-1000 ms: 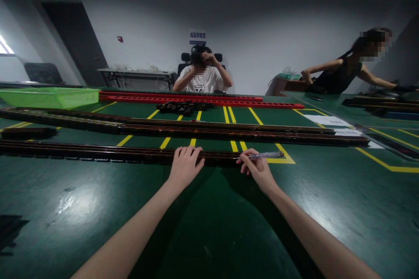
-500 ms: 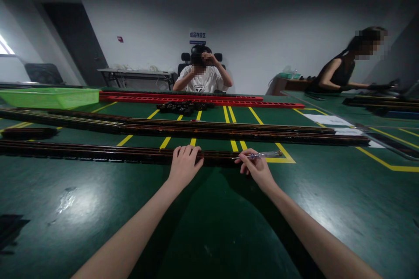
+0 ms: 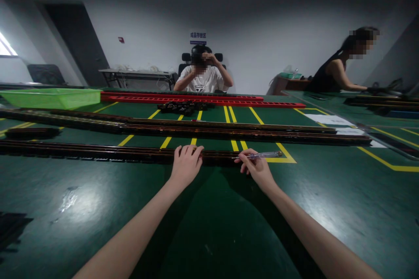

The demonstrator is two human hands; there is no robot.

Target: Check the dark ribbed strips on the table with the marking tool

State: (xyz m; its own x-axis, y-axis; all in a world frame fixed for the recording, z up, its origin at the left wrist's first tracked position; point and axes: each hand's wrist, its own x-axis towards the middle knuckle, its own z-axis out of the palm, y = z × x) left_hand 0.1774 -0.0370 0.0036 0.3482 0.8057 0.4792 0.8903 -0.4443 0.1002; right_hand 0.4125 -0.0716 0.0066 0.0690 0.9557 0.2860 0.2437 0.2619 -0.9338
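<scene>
My left hand (image 3: 187,165) lies over the near bundle of long dark strips (image 3: 98,151), its fingers bent across the far side and the thumb along the near side. Between the thumb and fingers of my right hand (image 3: 257,169) is a thin screwdriver (image 3: 266,155) with a clear handle. Its shaft points left, toward the right end of the strips, and the handle's end sticks out to the right. Where the tip touches is too dark to make out. Behind both hands runs a second, longer bundle of dark strips (image 3: 229,133).
A green tray (image 3: 52,98) stands at the far left, with red slotted rails (image 3: 203,101) beside it. Small black parts (image 3: 185,107) lie in a heap before the rails. White papers (image 3: 329,119) lie at right. One person (image 3: 204,76) sits opposite; another (image 3: 330,74) works at far right.
Both hands hold nearly the same pose and place. The person at far right has shifted left, with the arm reaching lower over the table.
</scene>
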